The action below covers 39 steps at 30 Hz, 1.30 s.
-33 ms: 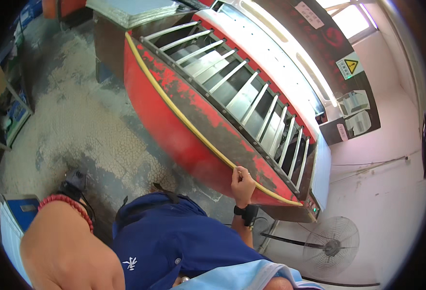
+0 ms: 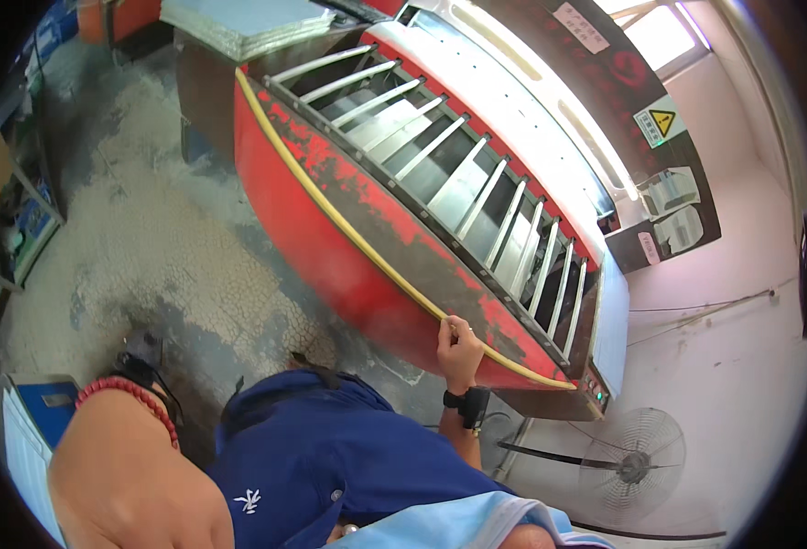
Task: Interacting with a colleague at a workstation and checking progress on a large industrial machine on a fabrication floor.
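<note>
My right hand (image 2: 459,352), a black watch on its wrist, rests at the front of a red machine (image 2: 321,252). Its fingers are curled closed over the yellow edging strip (image 2: 367,249) that runs along the machine's rim. Very large at the lower left is my left hand (image 2: 138,471), with a red bead bracelet (image 2: 129,386) round the wrist. The back of this hand shows, while its fingers run out of the picture at the bottom, so what they hold, if anything, is hidden.
Pale metal bars (image 2: 433,146) cross the machine's open bed below a lit hood. White sheets (image 2: 243,27) are stacked at its far left end. A round fan (image 2: 634,467) stands by the right wall. Shelving (image 2: 28,210) lines the left side, and a blue folder (image 2: 46,403) lies near my left wrist.
My left hand has shifted very slightly to the right. The right hand stays in place on the yellow edging strip.
</note>
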### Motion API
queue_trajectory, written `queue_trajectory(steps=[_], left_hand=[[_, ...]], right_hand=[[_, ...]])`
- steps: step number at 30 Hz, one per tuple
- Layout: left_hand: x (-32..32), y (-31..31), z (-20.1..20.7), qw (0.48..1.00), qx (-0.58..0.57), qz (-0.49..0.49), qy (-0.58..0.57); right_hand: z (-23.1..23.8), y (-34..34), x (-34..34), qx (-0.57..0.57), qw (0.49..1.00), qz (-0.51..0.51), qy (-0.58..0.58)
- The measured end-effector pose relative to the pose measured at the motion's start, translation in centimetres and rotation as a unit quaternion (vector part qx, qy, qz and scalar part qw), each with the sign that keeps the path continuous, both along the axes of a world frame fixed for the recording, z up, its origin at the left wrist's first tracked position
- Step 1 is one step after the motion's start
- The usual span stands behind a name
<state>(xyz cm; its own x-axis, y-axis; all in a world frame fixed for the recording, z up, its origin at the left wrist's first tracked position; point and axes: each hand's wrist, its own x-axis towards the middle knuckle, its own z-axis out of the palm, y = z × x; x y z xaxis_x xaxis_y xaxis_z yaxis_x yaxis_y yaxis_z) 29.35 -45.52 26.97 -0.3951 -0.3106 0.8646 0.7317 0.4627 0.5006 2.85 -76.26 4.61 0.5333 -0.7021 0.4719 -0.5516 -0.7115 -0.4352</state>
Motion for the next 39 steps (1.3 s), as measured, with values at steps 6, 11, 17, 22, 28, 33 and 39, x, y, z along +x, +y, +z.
queue_trajectory(steps=[6, 11, 17, 22, 28, 33, 39], left_hand=[[-0.4, 1.3, 0.5, 0.991, -0.054, 0.024, -0.121], [-0.9, 3.9, -1.2, 0.954, -0.043, 0.223, -0.198], [-0.8, 7.3, -5.5, 0.810, 0.151, 0.494, -0.276], [-1.1, 9.0, -10.3, 0.536, 0.326, 0.696, -0.351], [-2.5, 12.7, -18.3, 0.261, 0.408, 0.729, -0.484], [-4.7, 16.1, -22.9, 0.152, 0.518, 0.670, -0.510], [-8.4, 19.8, -24.9, 0.110, 0.582, 0.658, -0.465]], right_hand=[[-0.5, 0.8, 0.5, -0.036, 0.999, 0.026, -0.032], [-0.9, 1.1, 0.6, -0.040, 0.998, 0.026, -0.044], [-1.0, 0.8, 1.8, -0.008, 1.000, 0.004, -0.024], [-1.6, -0.5, 3.5, -0.013, 0.998, 0.012, -0.057], [-2.4, -1.2, 6.9, -0.016, 0.996, 0.046, -0.069], [-4.2, -2.5, 9.1, -0.021, 0.992, 0.073, -0.105], [-4.2, -2.2, 13.2, 0.017, 0.996, 0.075, -0.044]])
